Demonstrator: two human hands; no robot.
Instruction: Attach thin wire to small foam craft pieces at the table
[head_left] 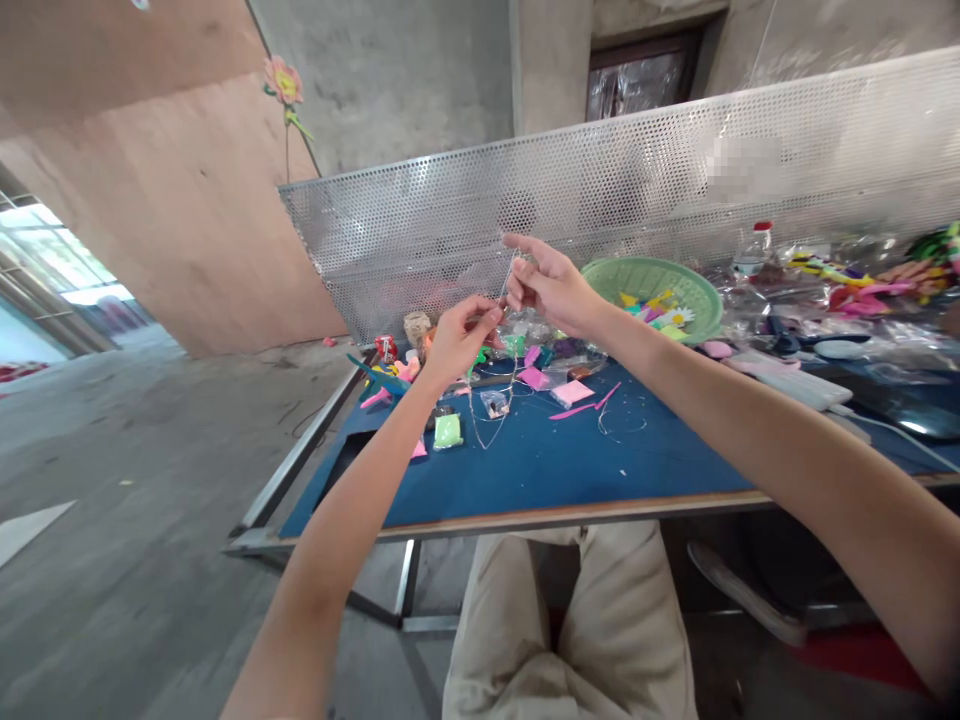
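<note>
My left hand [466, 335] is closed in a pinch above the table's far part. It grips a thin pale strand [509, 275], string or fine wire, I cannot tell which. A little higher and to the right, my right hand [544, 285] holds the same strand between bent fingers, its index finger stretched out to the left. Below the hands, a long loop [487, 440] of it hangs in front of the blue tabletop [540, 465]. Under and around the loop lie a light green packet [448, 431], a pink packet [572, 393] and a small clear bag [495, 404].
A green basket [705, 290] with colourful pieces stands right of my right hand. Pink modelling tools [574, 411] lie on the table. Farther right are a phone [900, 400], a bottle [756, 250] and plastic bags. A perforated metal panel [420, 220] borders the back; a clay flower [283, 82] rises at its left corner.
</note>
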